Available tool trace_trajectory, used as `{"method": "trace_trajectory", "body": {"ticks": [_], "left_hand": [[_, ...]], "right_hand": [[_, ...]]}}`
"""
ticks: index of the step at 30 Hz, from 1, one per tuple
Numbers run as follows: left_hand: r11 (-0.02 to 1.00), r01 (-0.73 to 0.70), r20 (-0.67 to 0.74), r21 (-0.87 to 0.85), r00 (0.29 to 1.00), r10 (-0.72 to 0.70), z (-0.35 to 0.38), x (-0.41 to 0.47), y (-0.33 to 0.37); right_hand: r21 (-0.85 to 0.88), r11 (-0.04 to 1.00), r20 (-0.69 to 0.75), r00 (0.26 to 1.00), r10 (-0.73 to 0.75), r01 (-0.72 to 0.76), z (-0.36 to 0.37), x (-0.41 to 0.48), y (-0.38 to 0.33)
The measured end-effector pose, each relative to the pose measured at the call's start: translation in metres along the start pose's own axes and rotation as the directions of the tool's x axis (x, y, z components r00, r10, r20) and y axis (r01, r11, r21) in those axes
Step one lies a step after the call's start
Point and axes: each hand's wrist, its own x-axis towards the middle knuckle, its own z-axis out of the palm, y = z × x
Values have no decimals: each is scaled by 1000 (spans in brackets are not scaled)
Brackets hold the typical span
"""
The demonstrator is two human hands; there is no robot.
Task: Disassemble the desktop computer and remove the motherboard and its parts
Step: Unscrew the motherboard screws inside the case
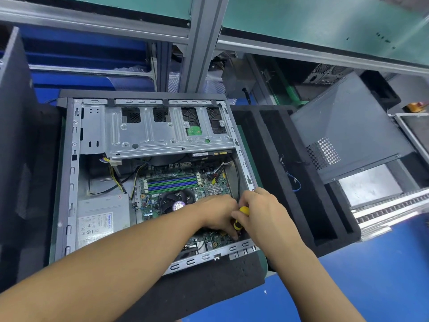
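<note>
Right hand [263, 213] curls round the top of the near-upright screwdriver [242, 216], left hand [217, 214] pinches it lower, tip down at the near-right corner of the motherboard [149, 204]

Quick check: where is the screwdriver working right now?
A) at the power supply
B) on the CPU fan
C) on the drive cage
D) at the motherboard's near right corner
D: the left hand and right hand hold the yellow-and-black screwdriver at the near right corner of the motherboard.
</note>
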Motion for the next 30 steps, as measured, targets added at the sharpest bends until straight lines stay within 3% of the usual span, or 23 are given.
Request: {"method": "trace_trajectory", "body": {"ticks": [8,14,19,25,30], "left_hand": [[999,-13,9,-39,1000,13,1,2,1],[1000,-15,-63,-11,998,14,4,3,-1],[999,-21,30,-33,999,22,2,4,-3],[998,-32,16,-46,999,33,2,3,-1],[999,5,-14,-49,1000,-5,3,3,-3]], "right_hand": [[60,985,23,986,-164,163,0,-1,11],[28,994,-63,992,-105,107,1,-2,4],[58,988,-30,990,-139,140,2,0,5],[60,972,59,972,-229,226,1,0,8],[-5,988,-51,987,-152,152,3,1,6]]}}
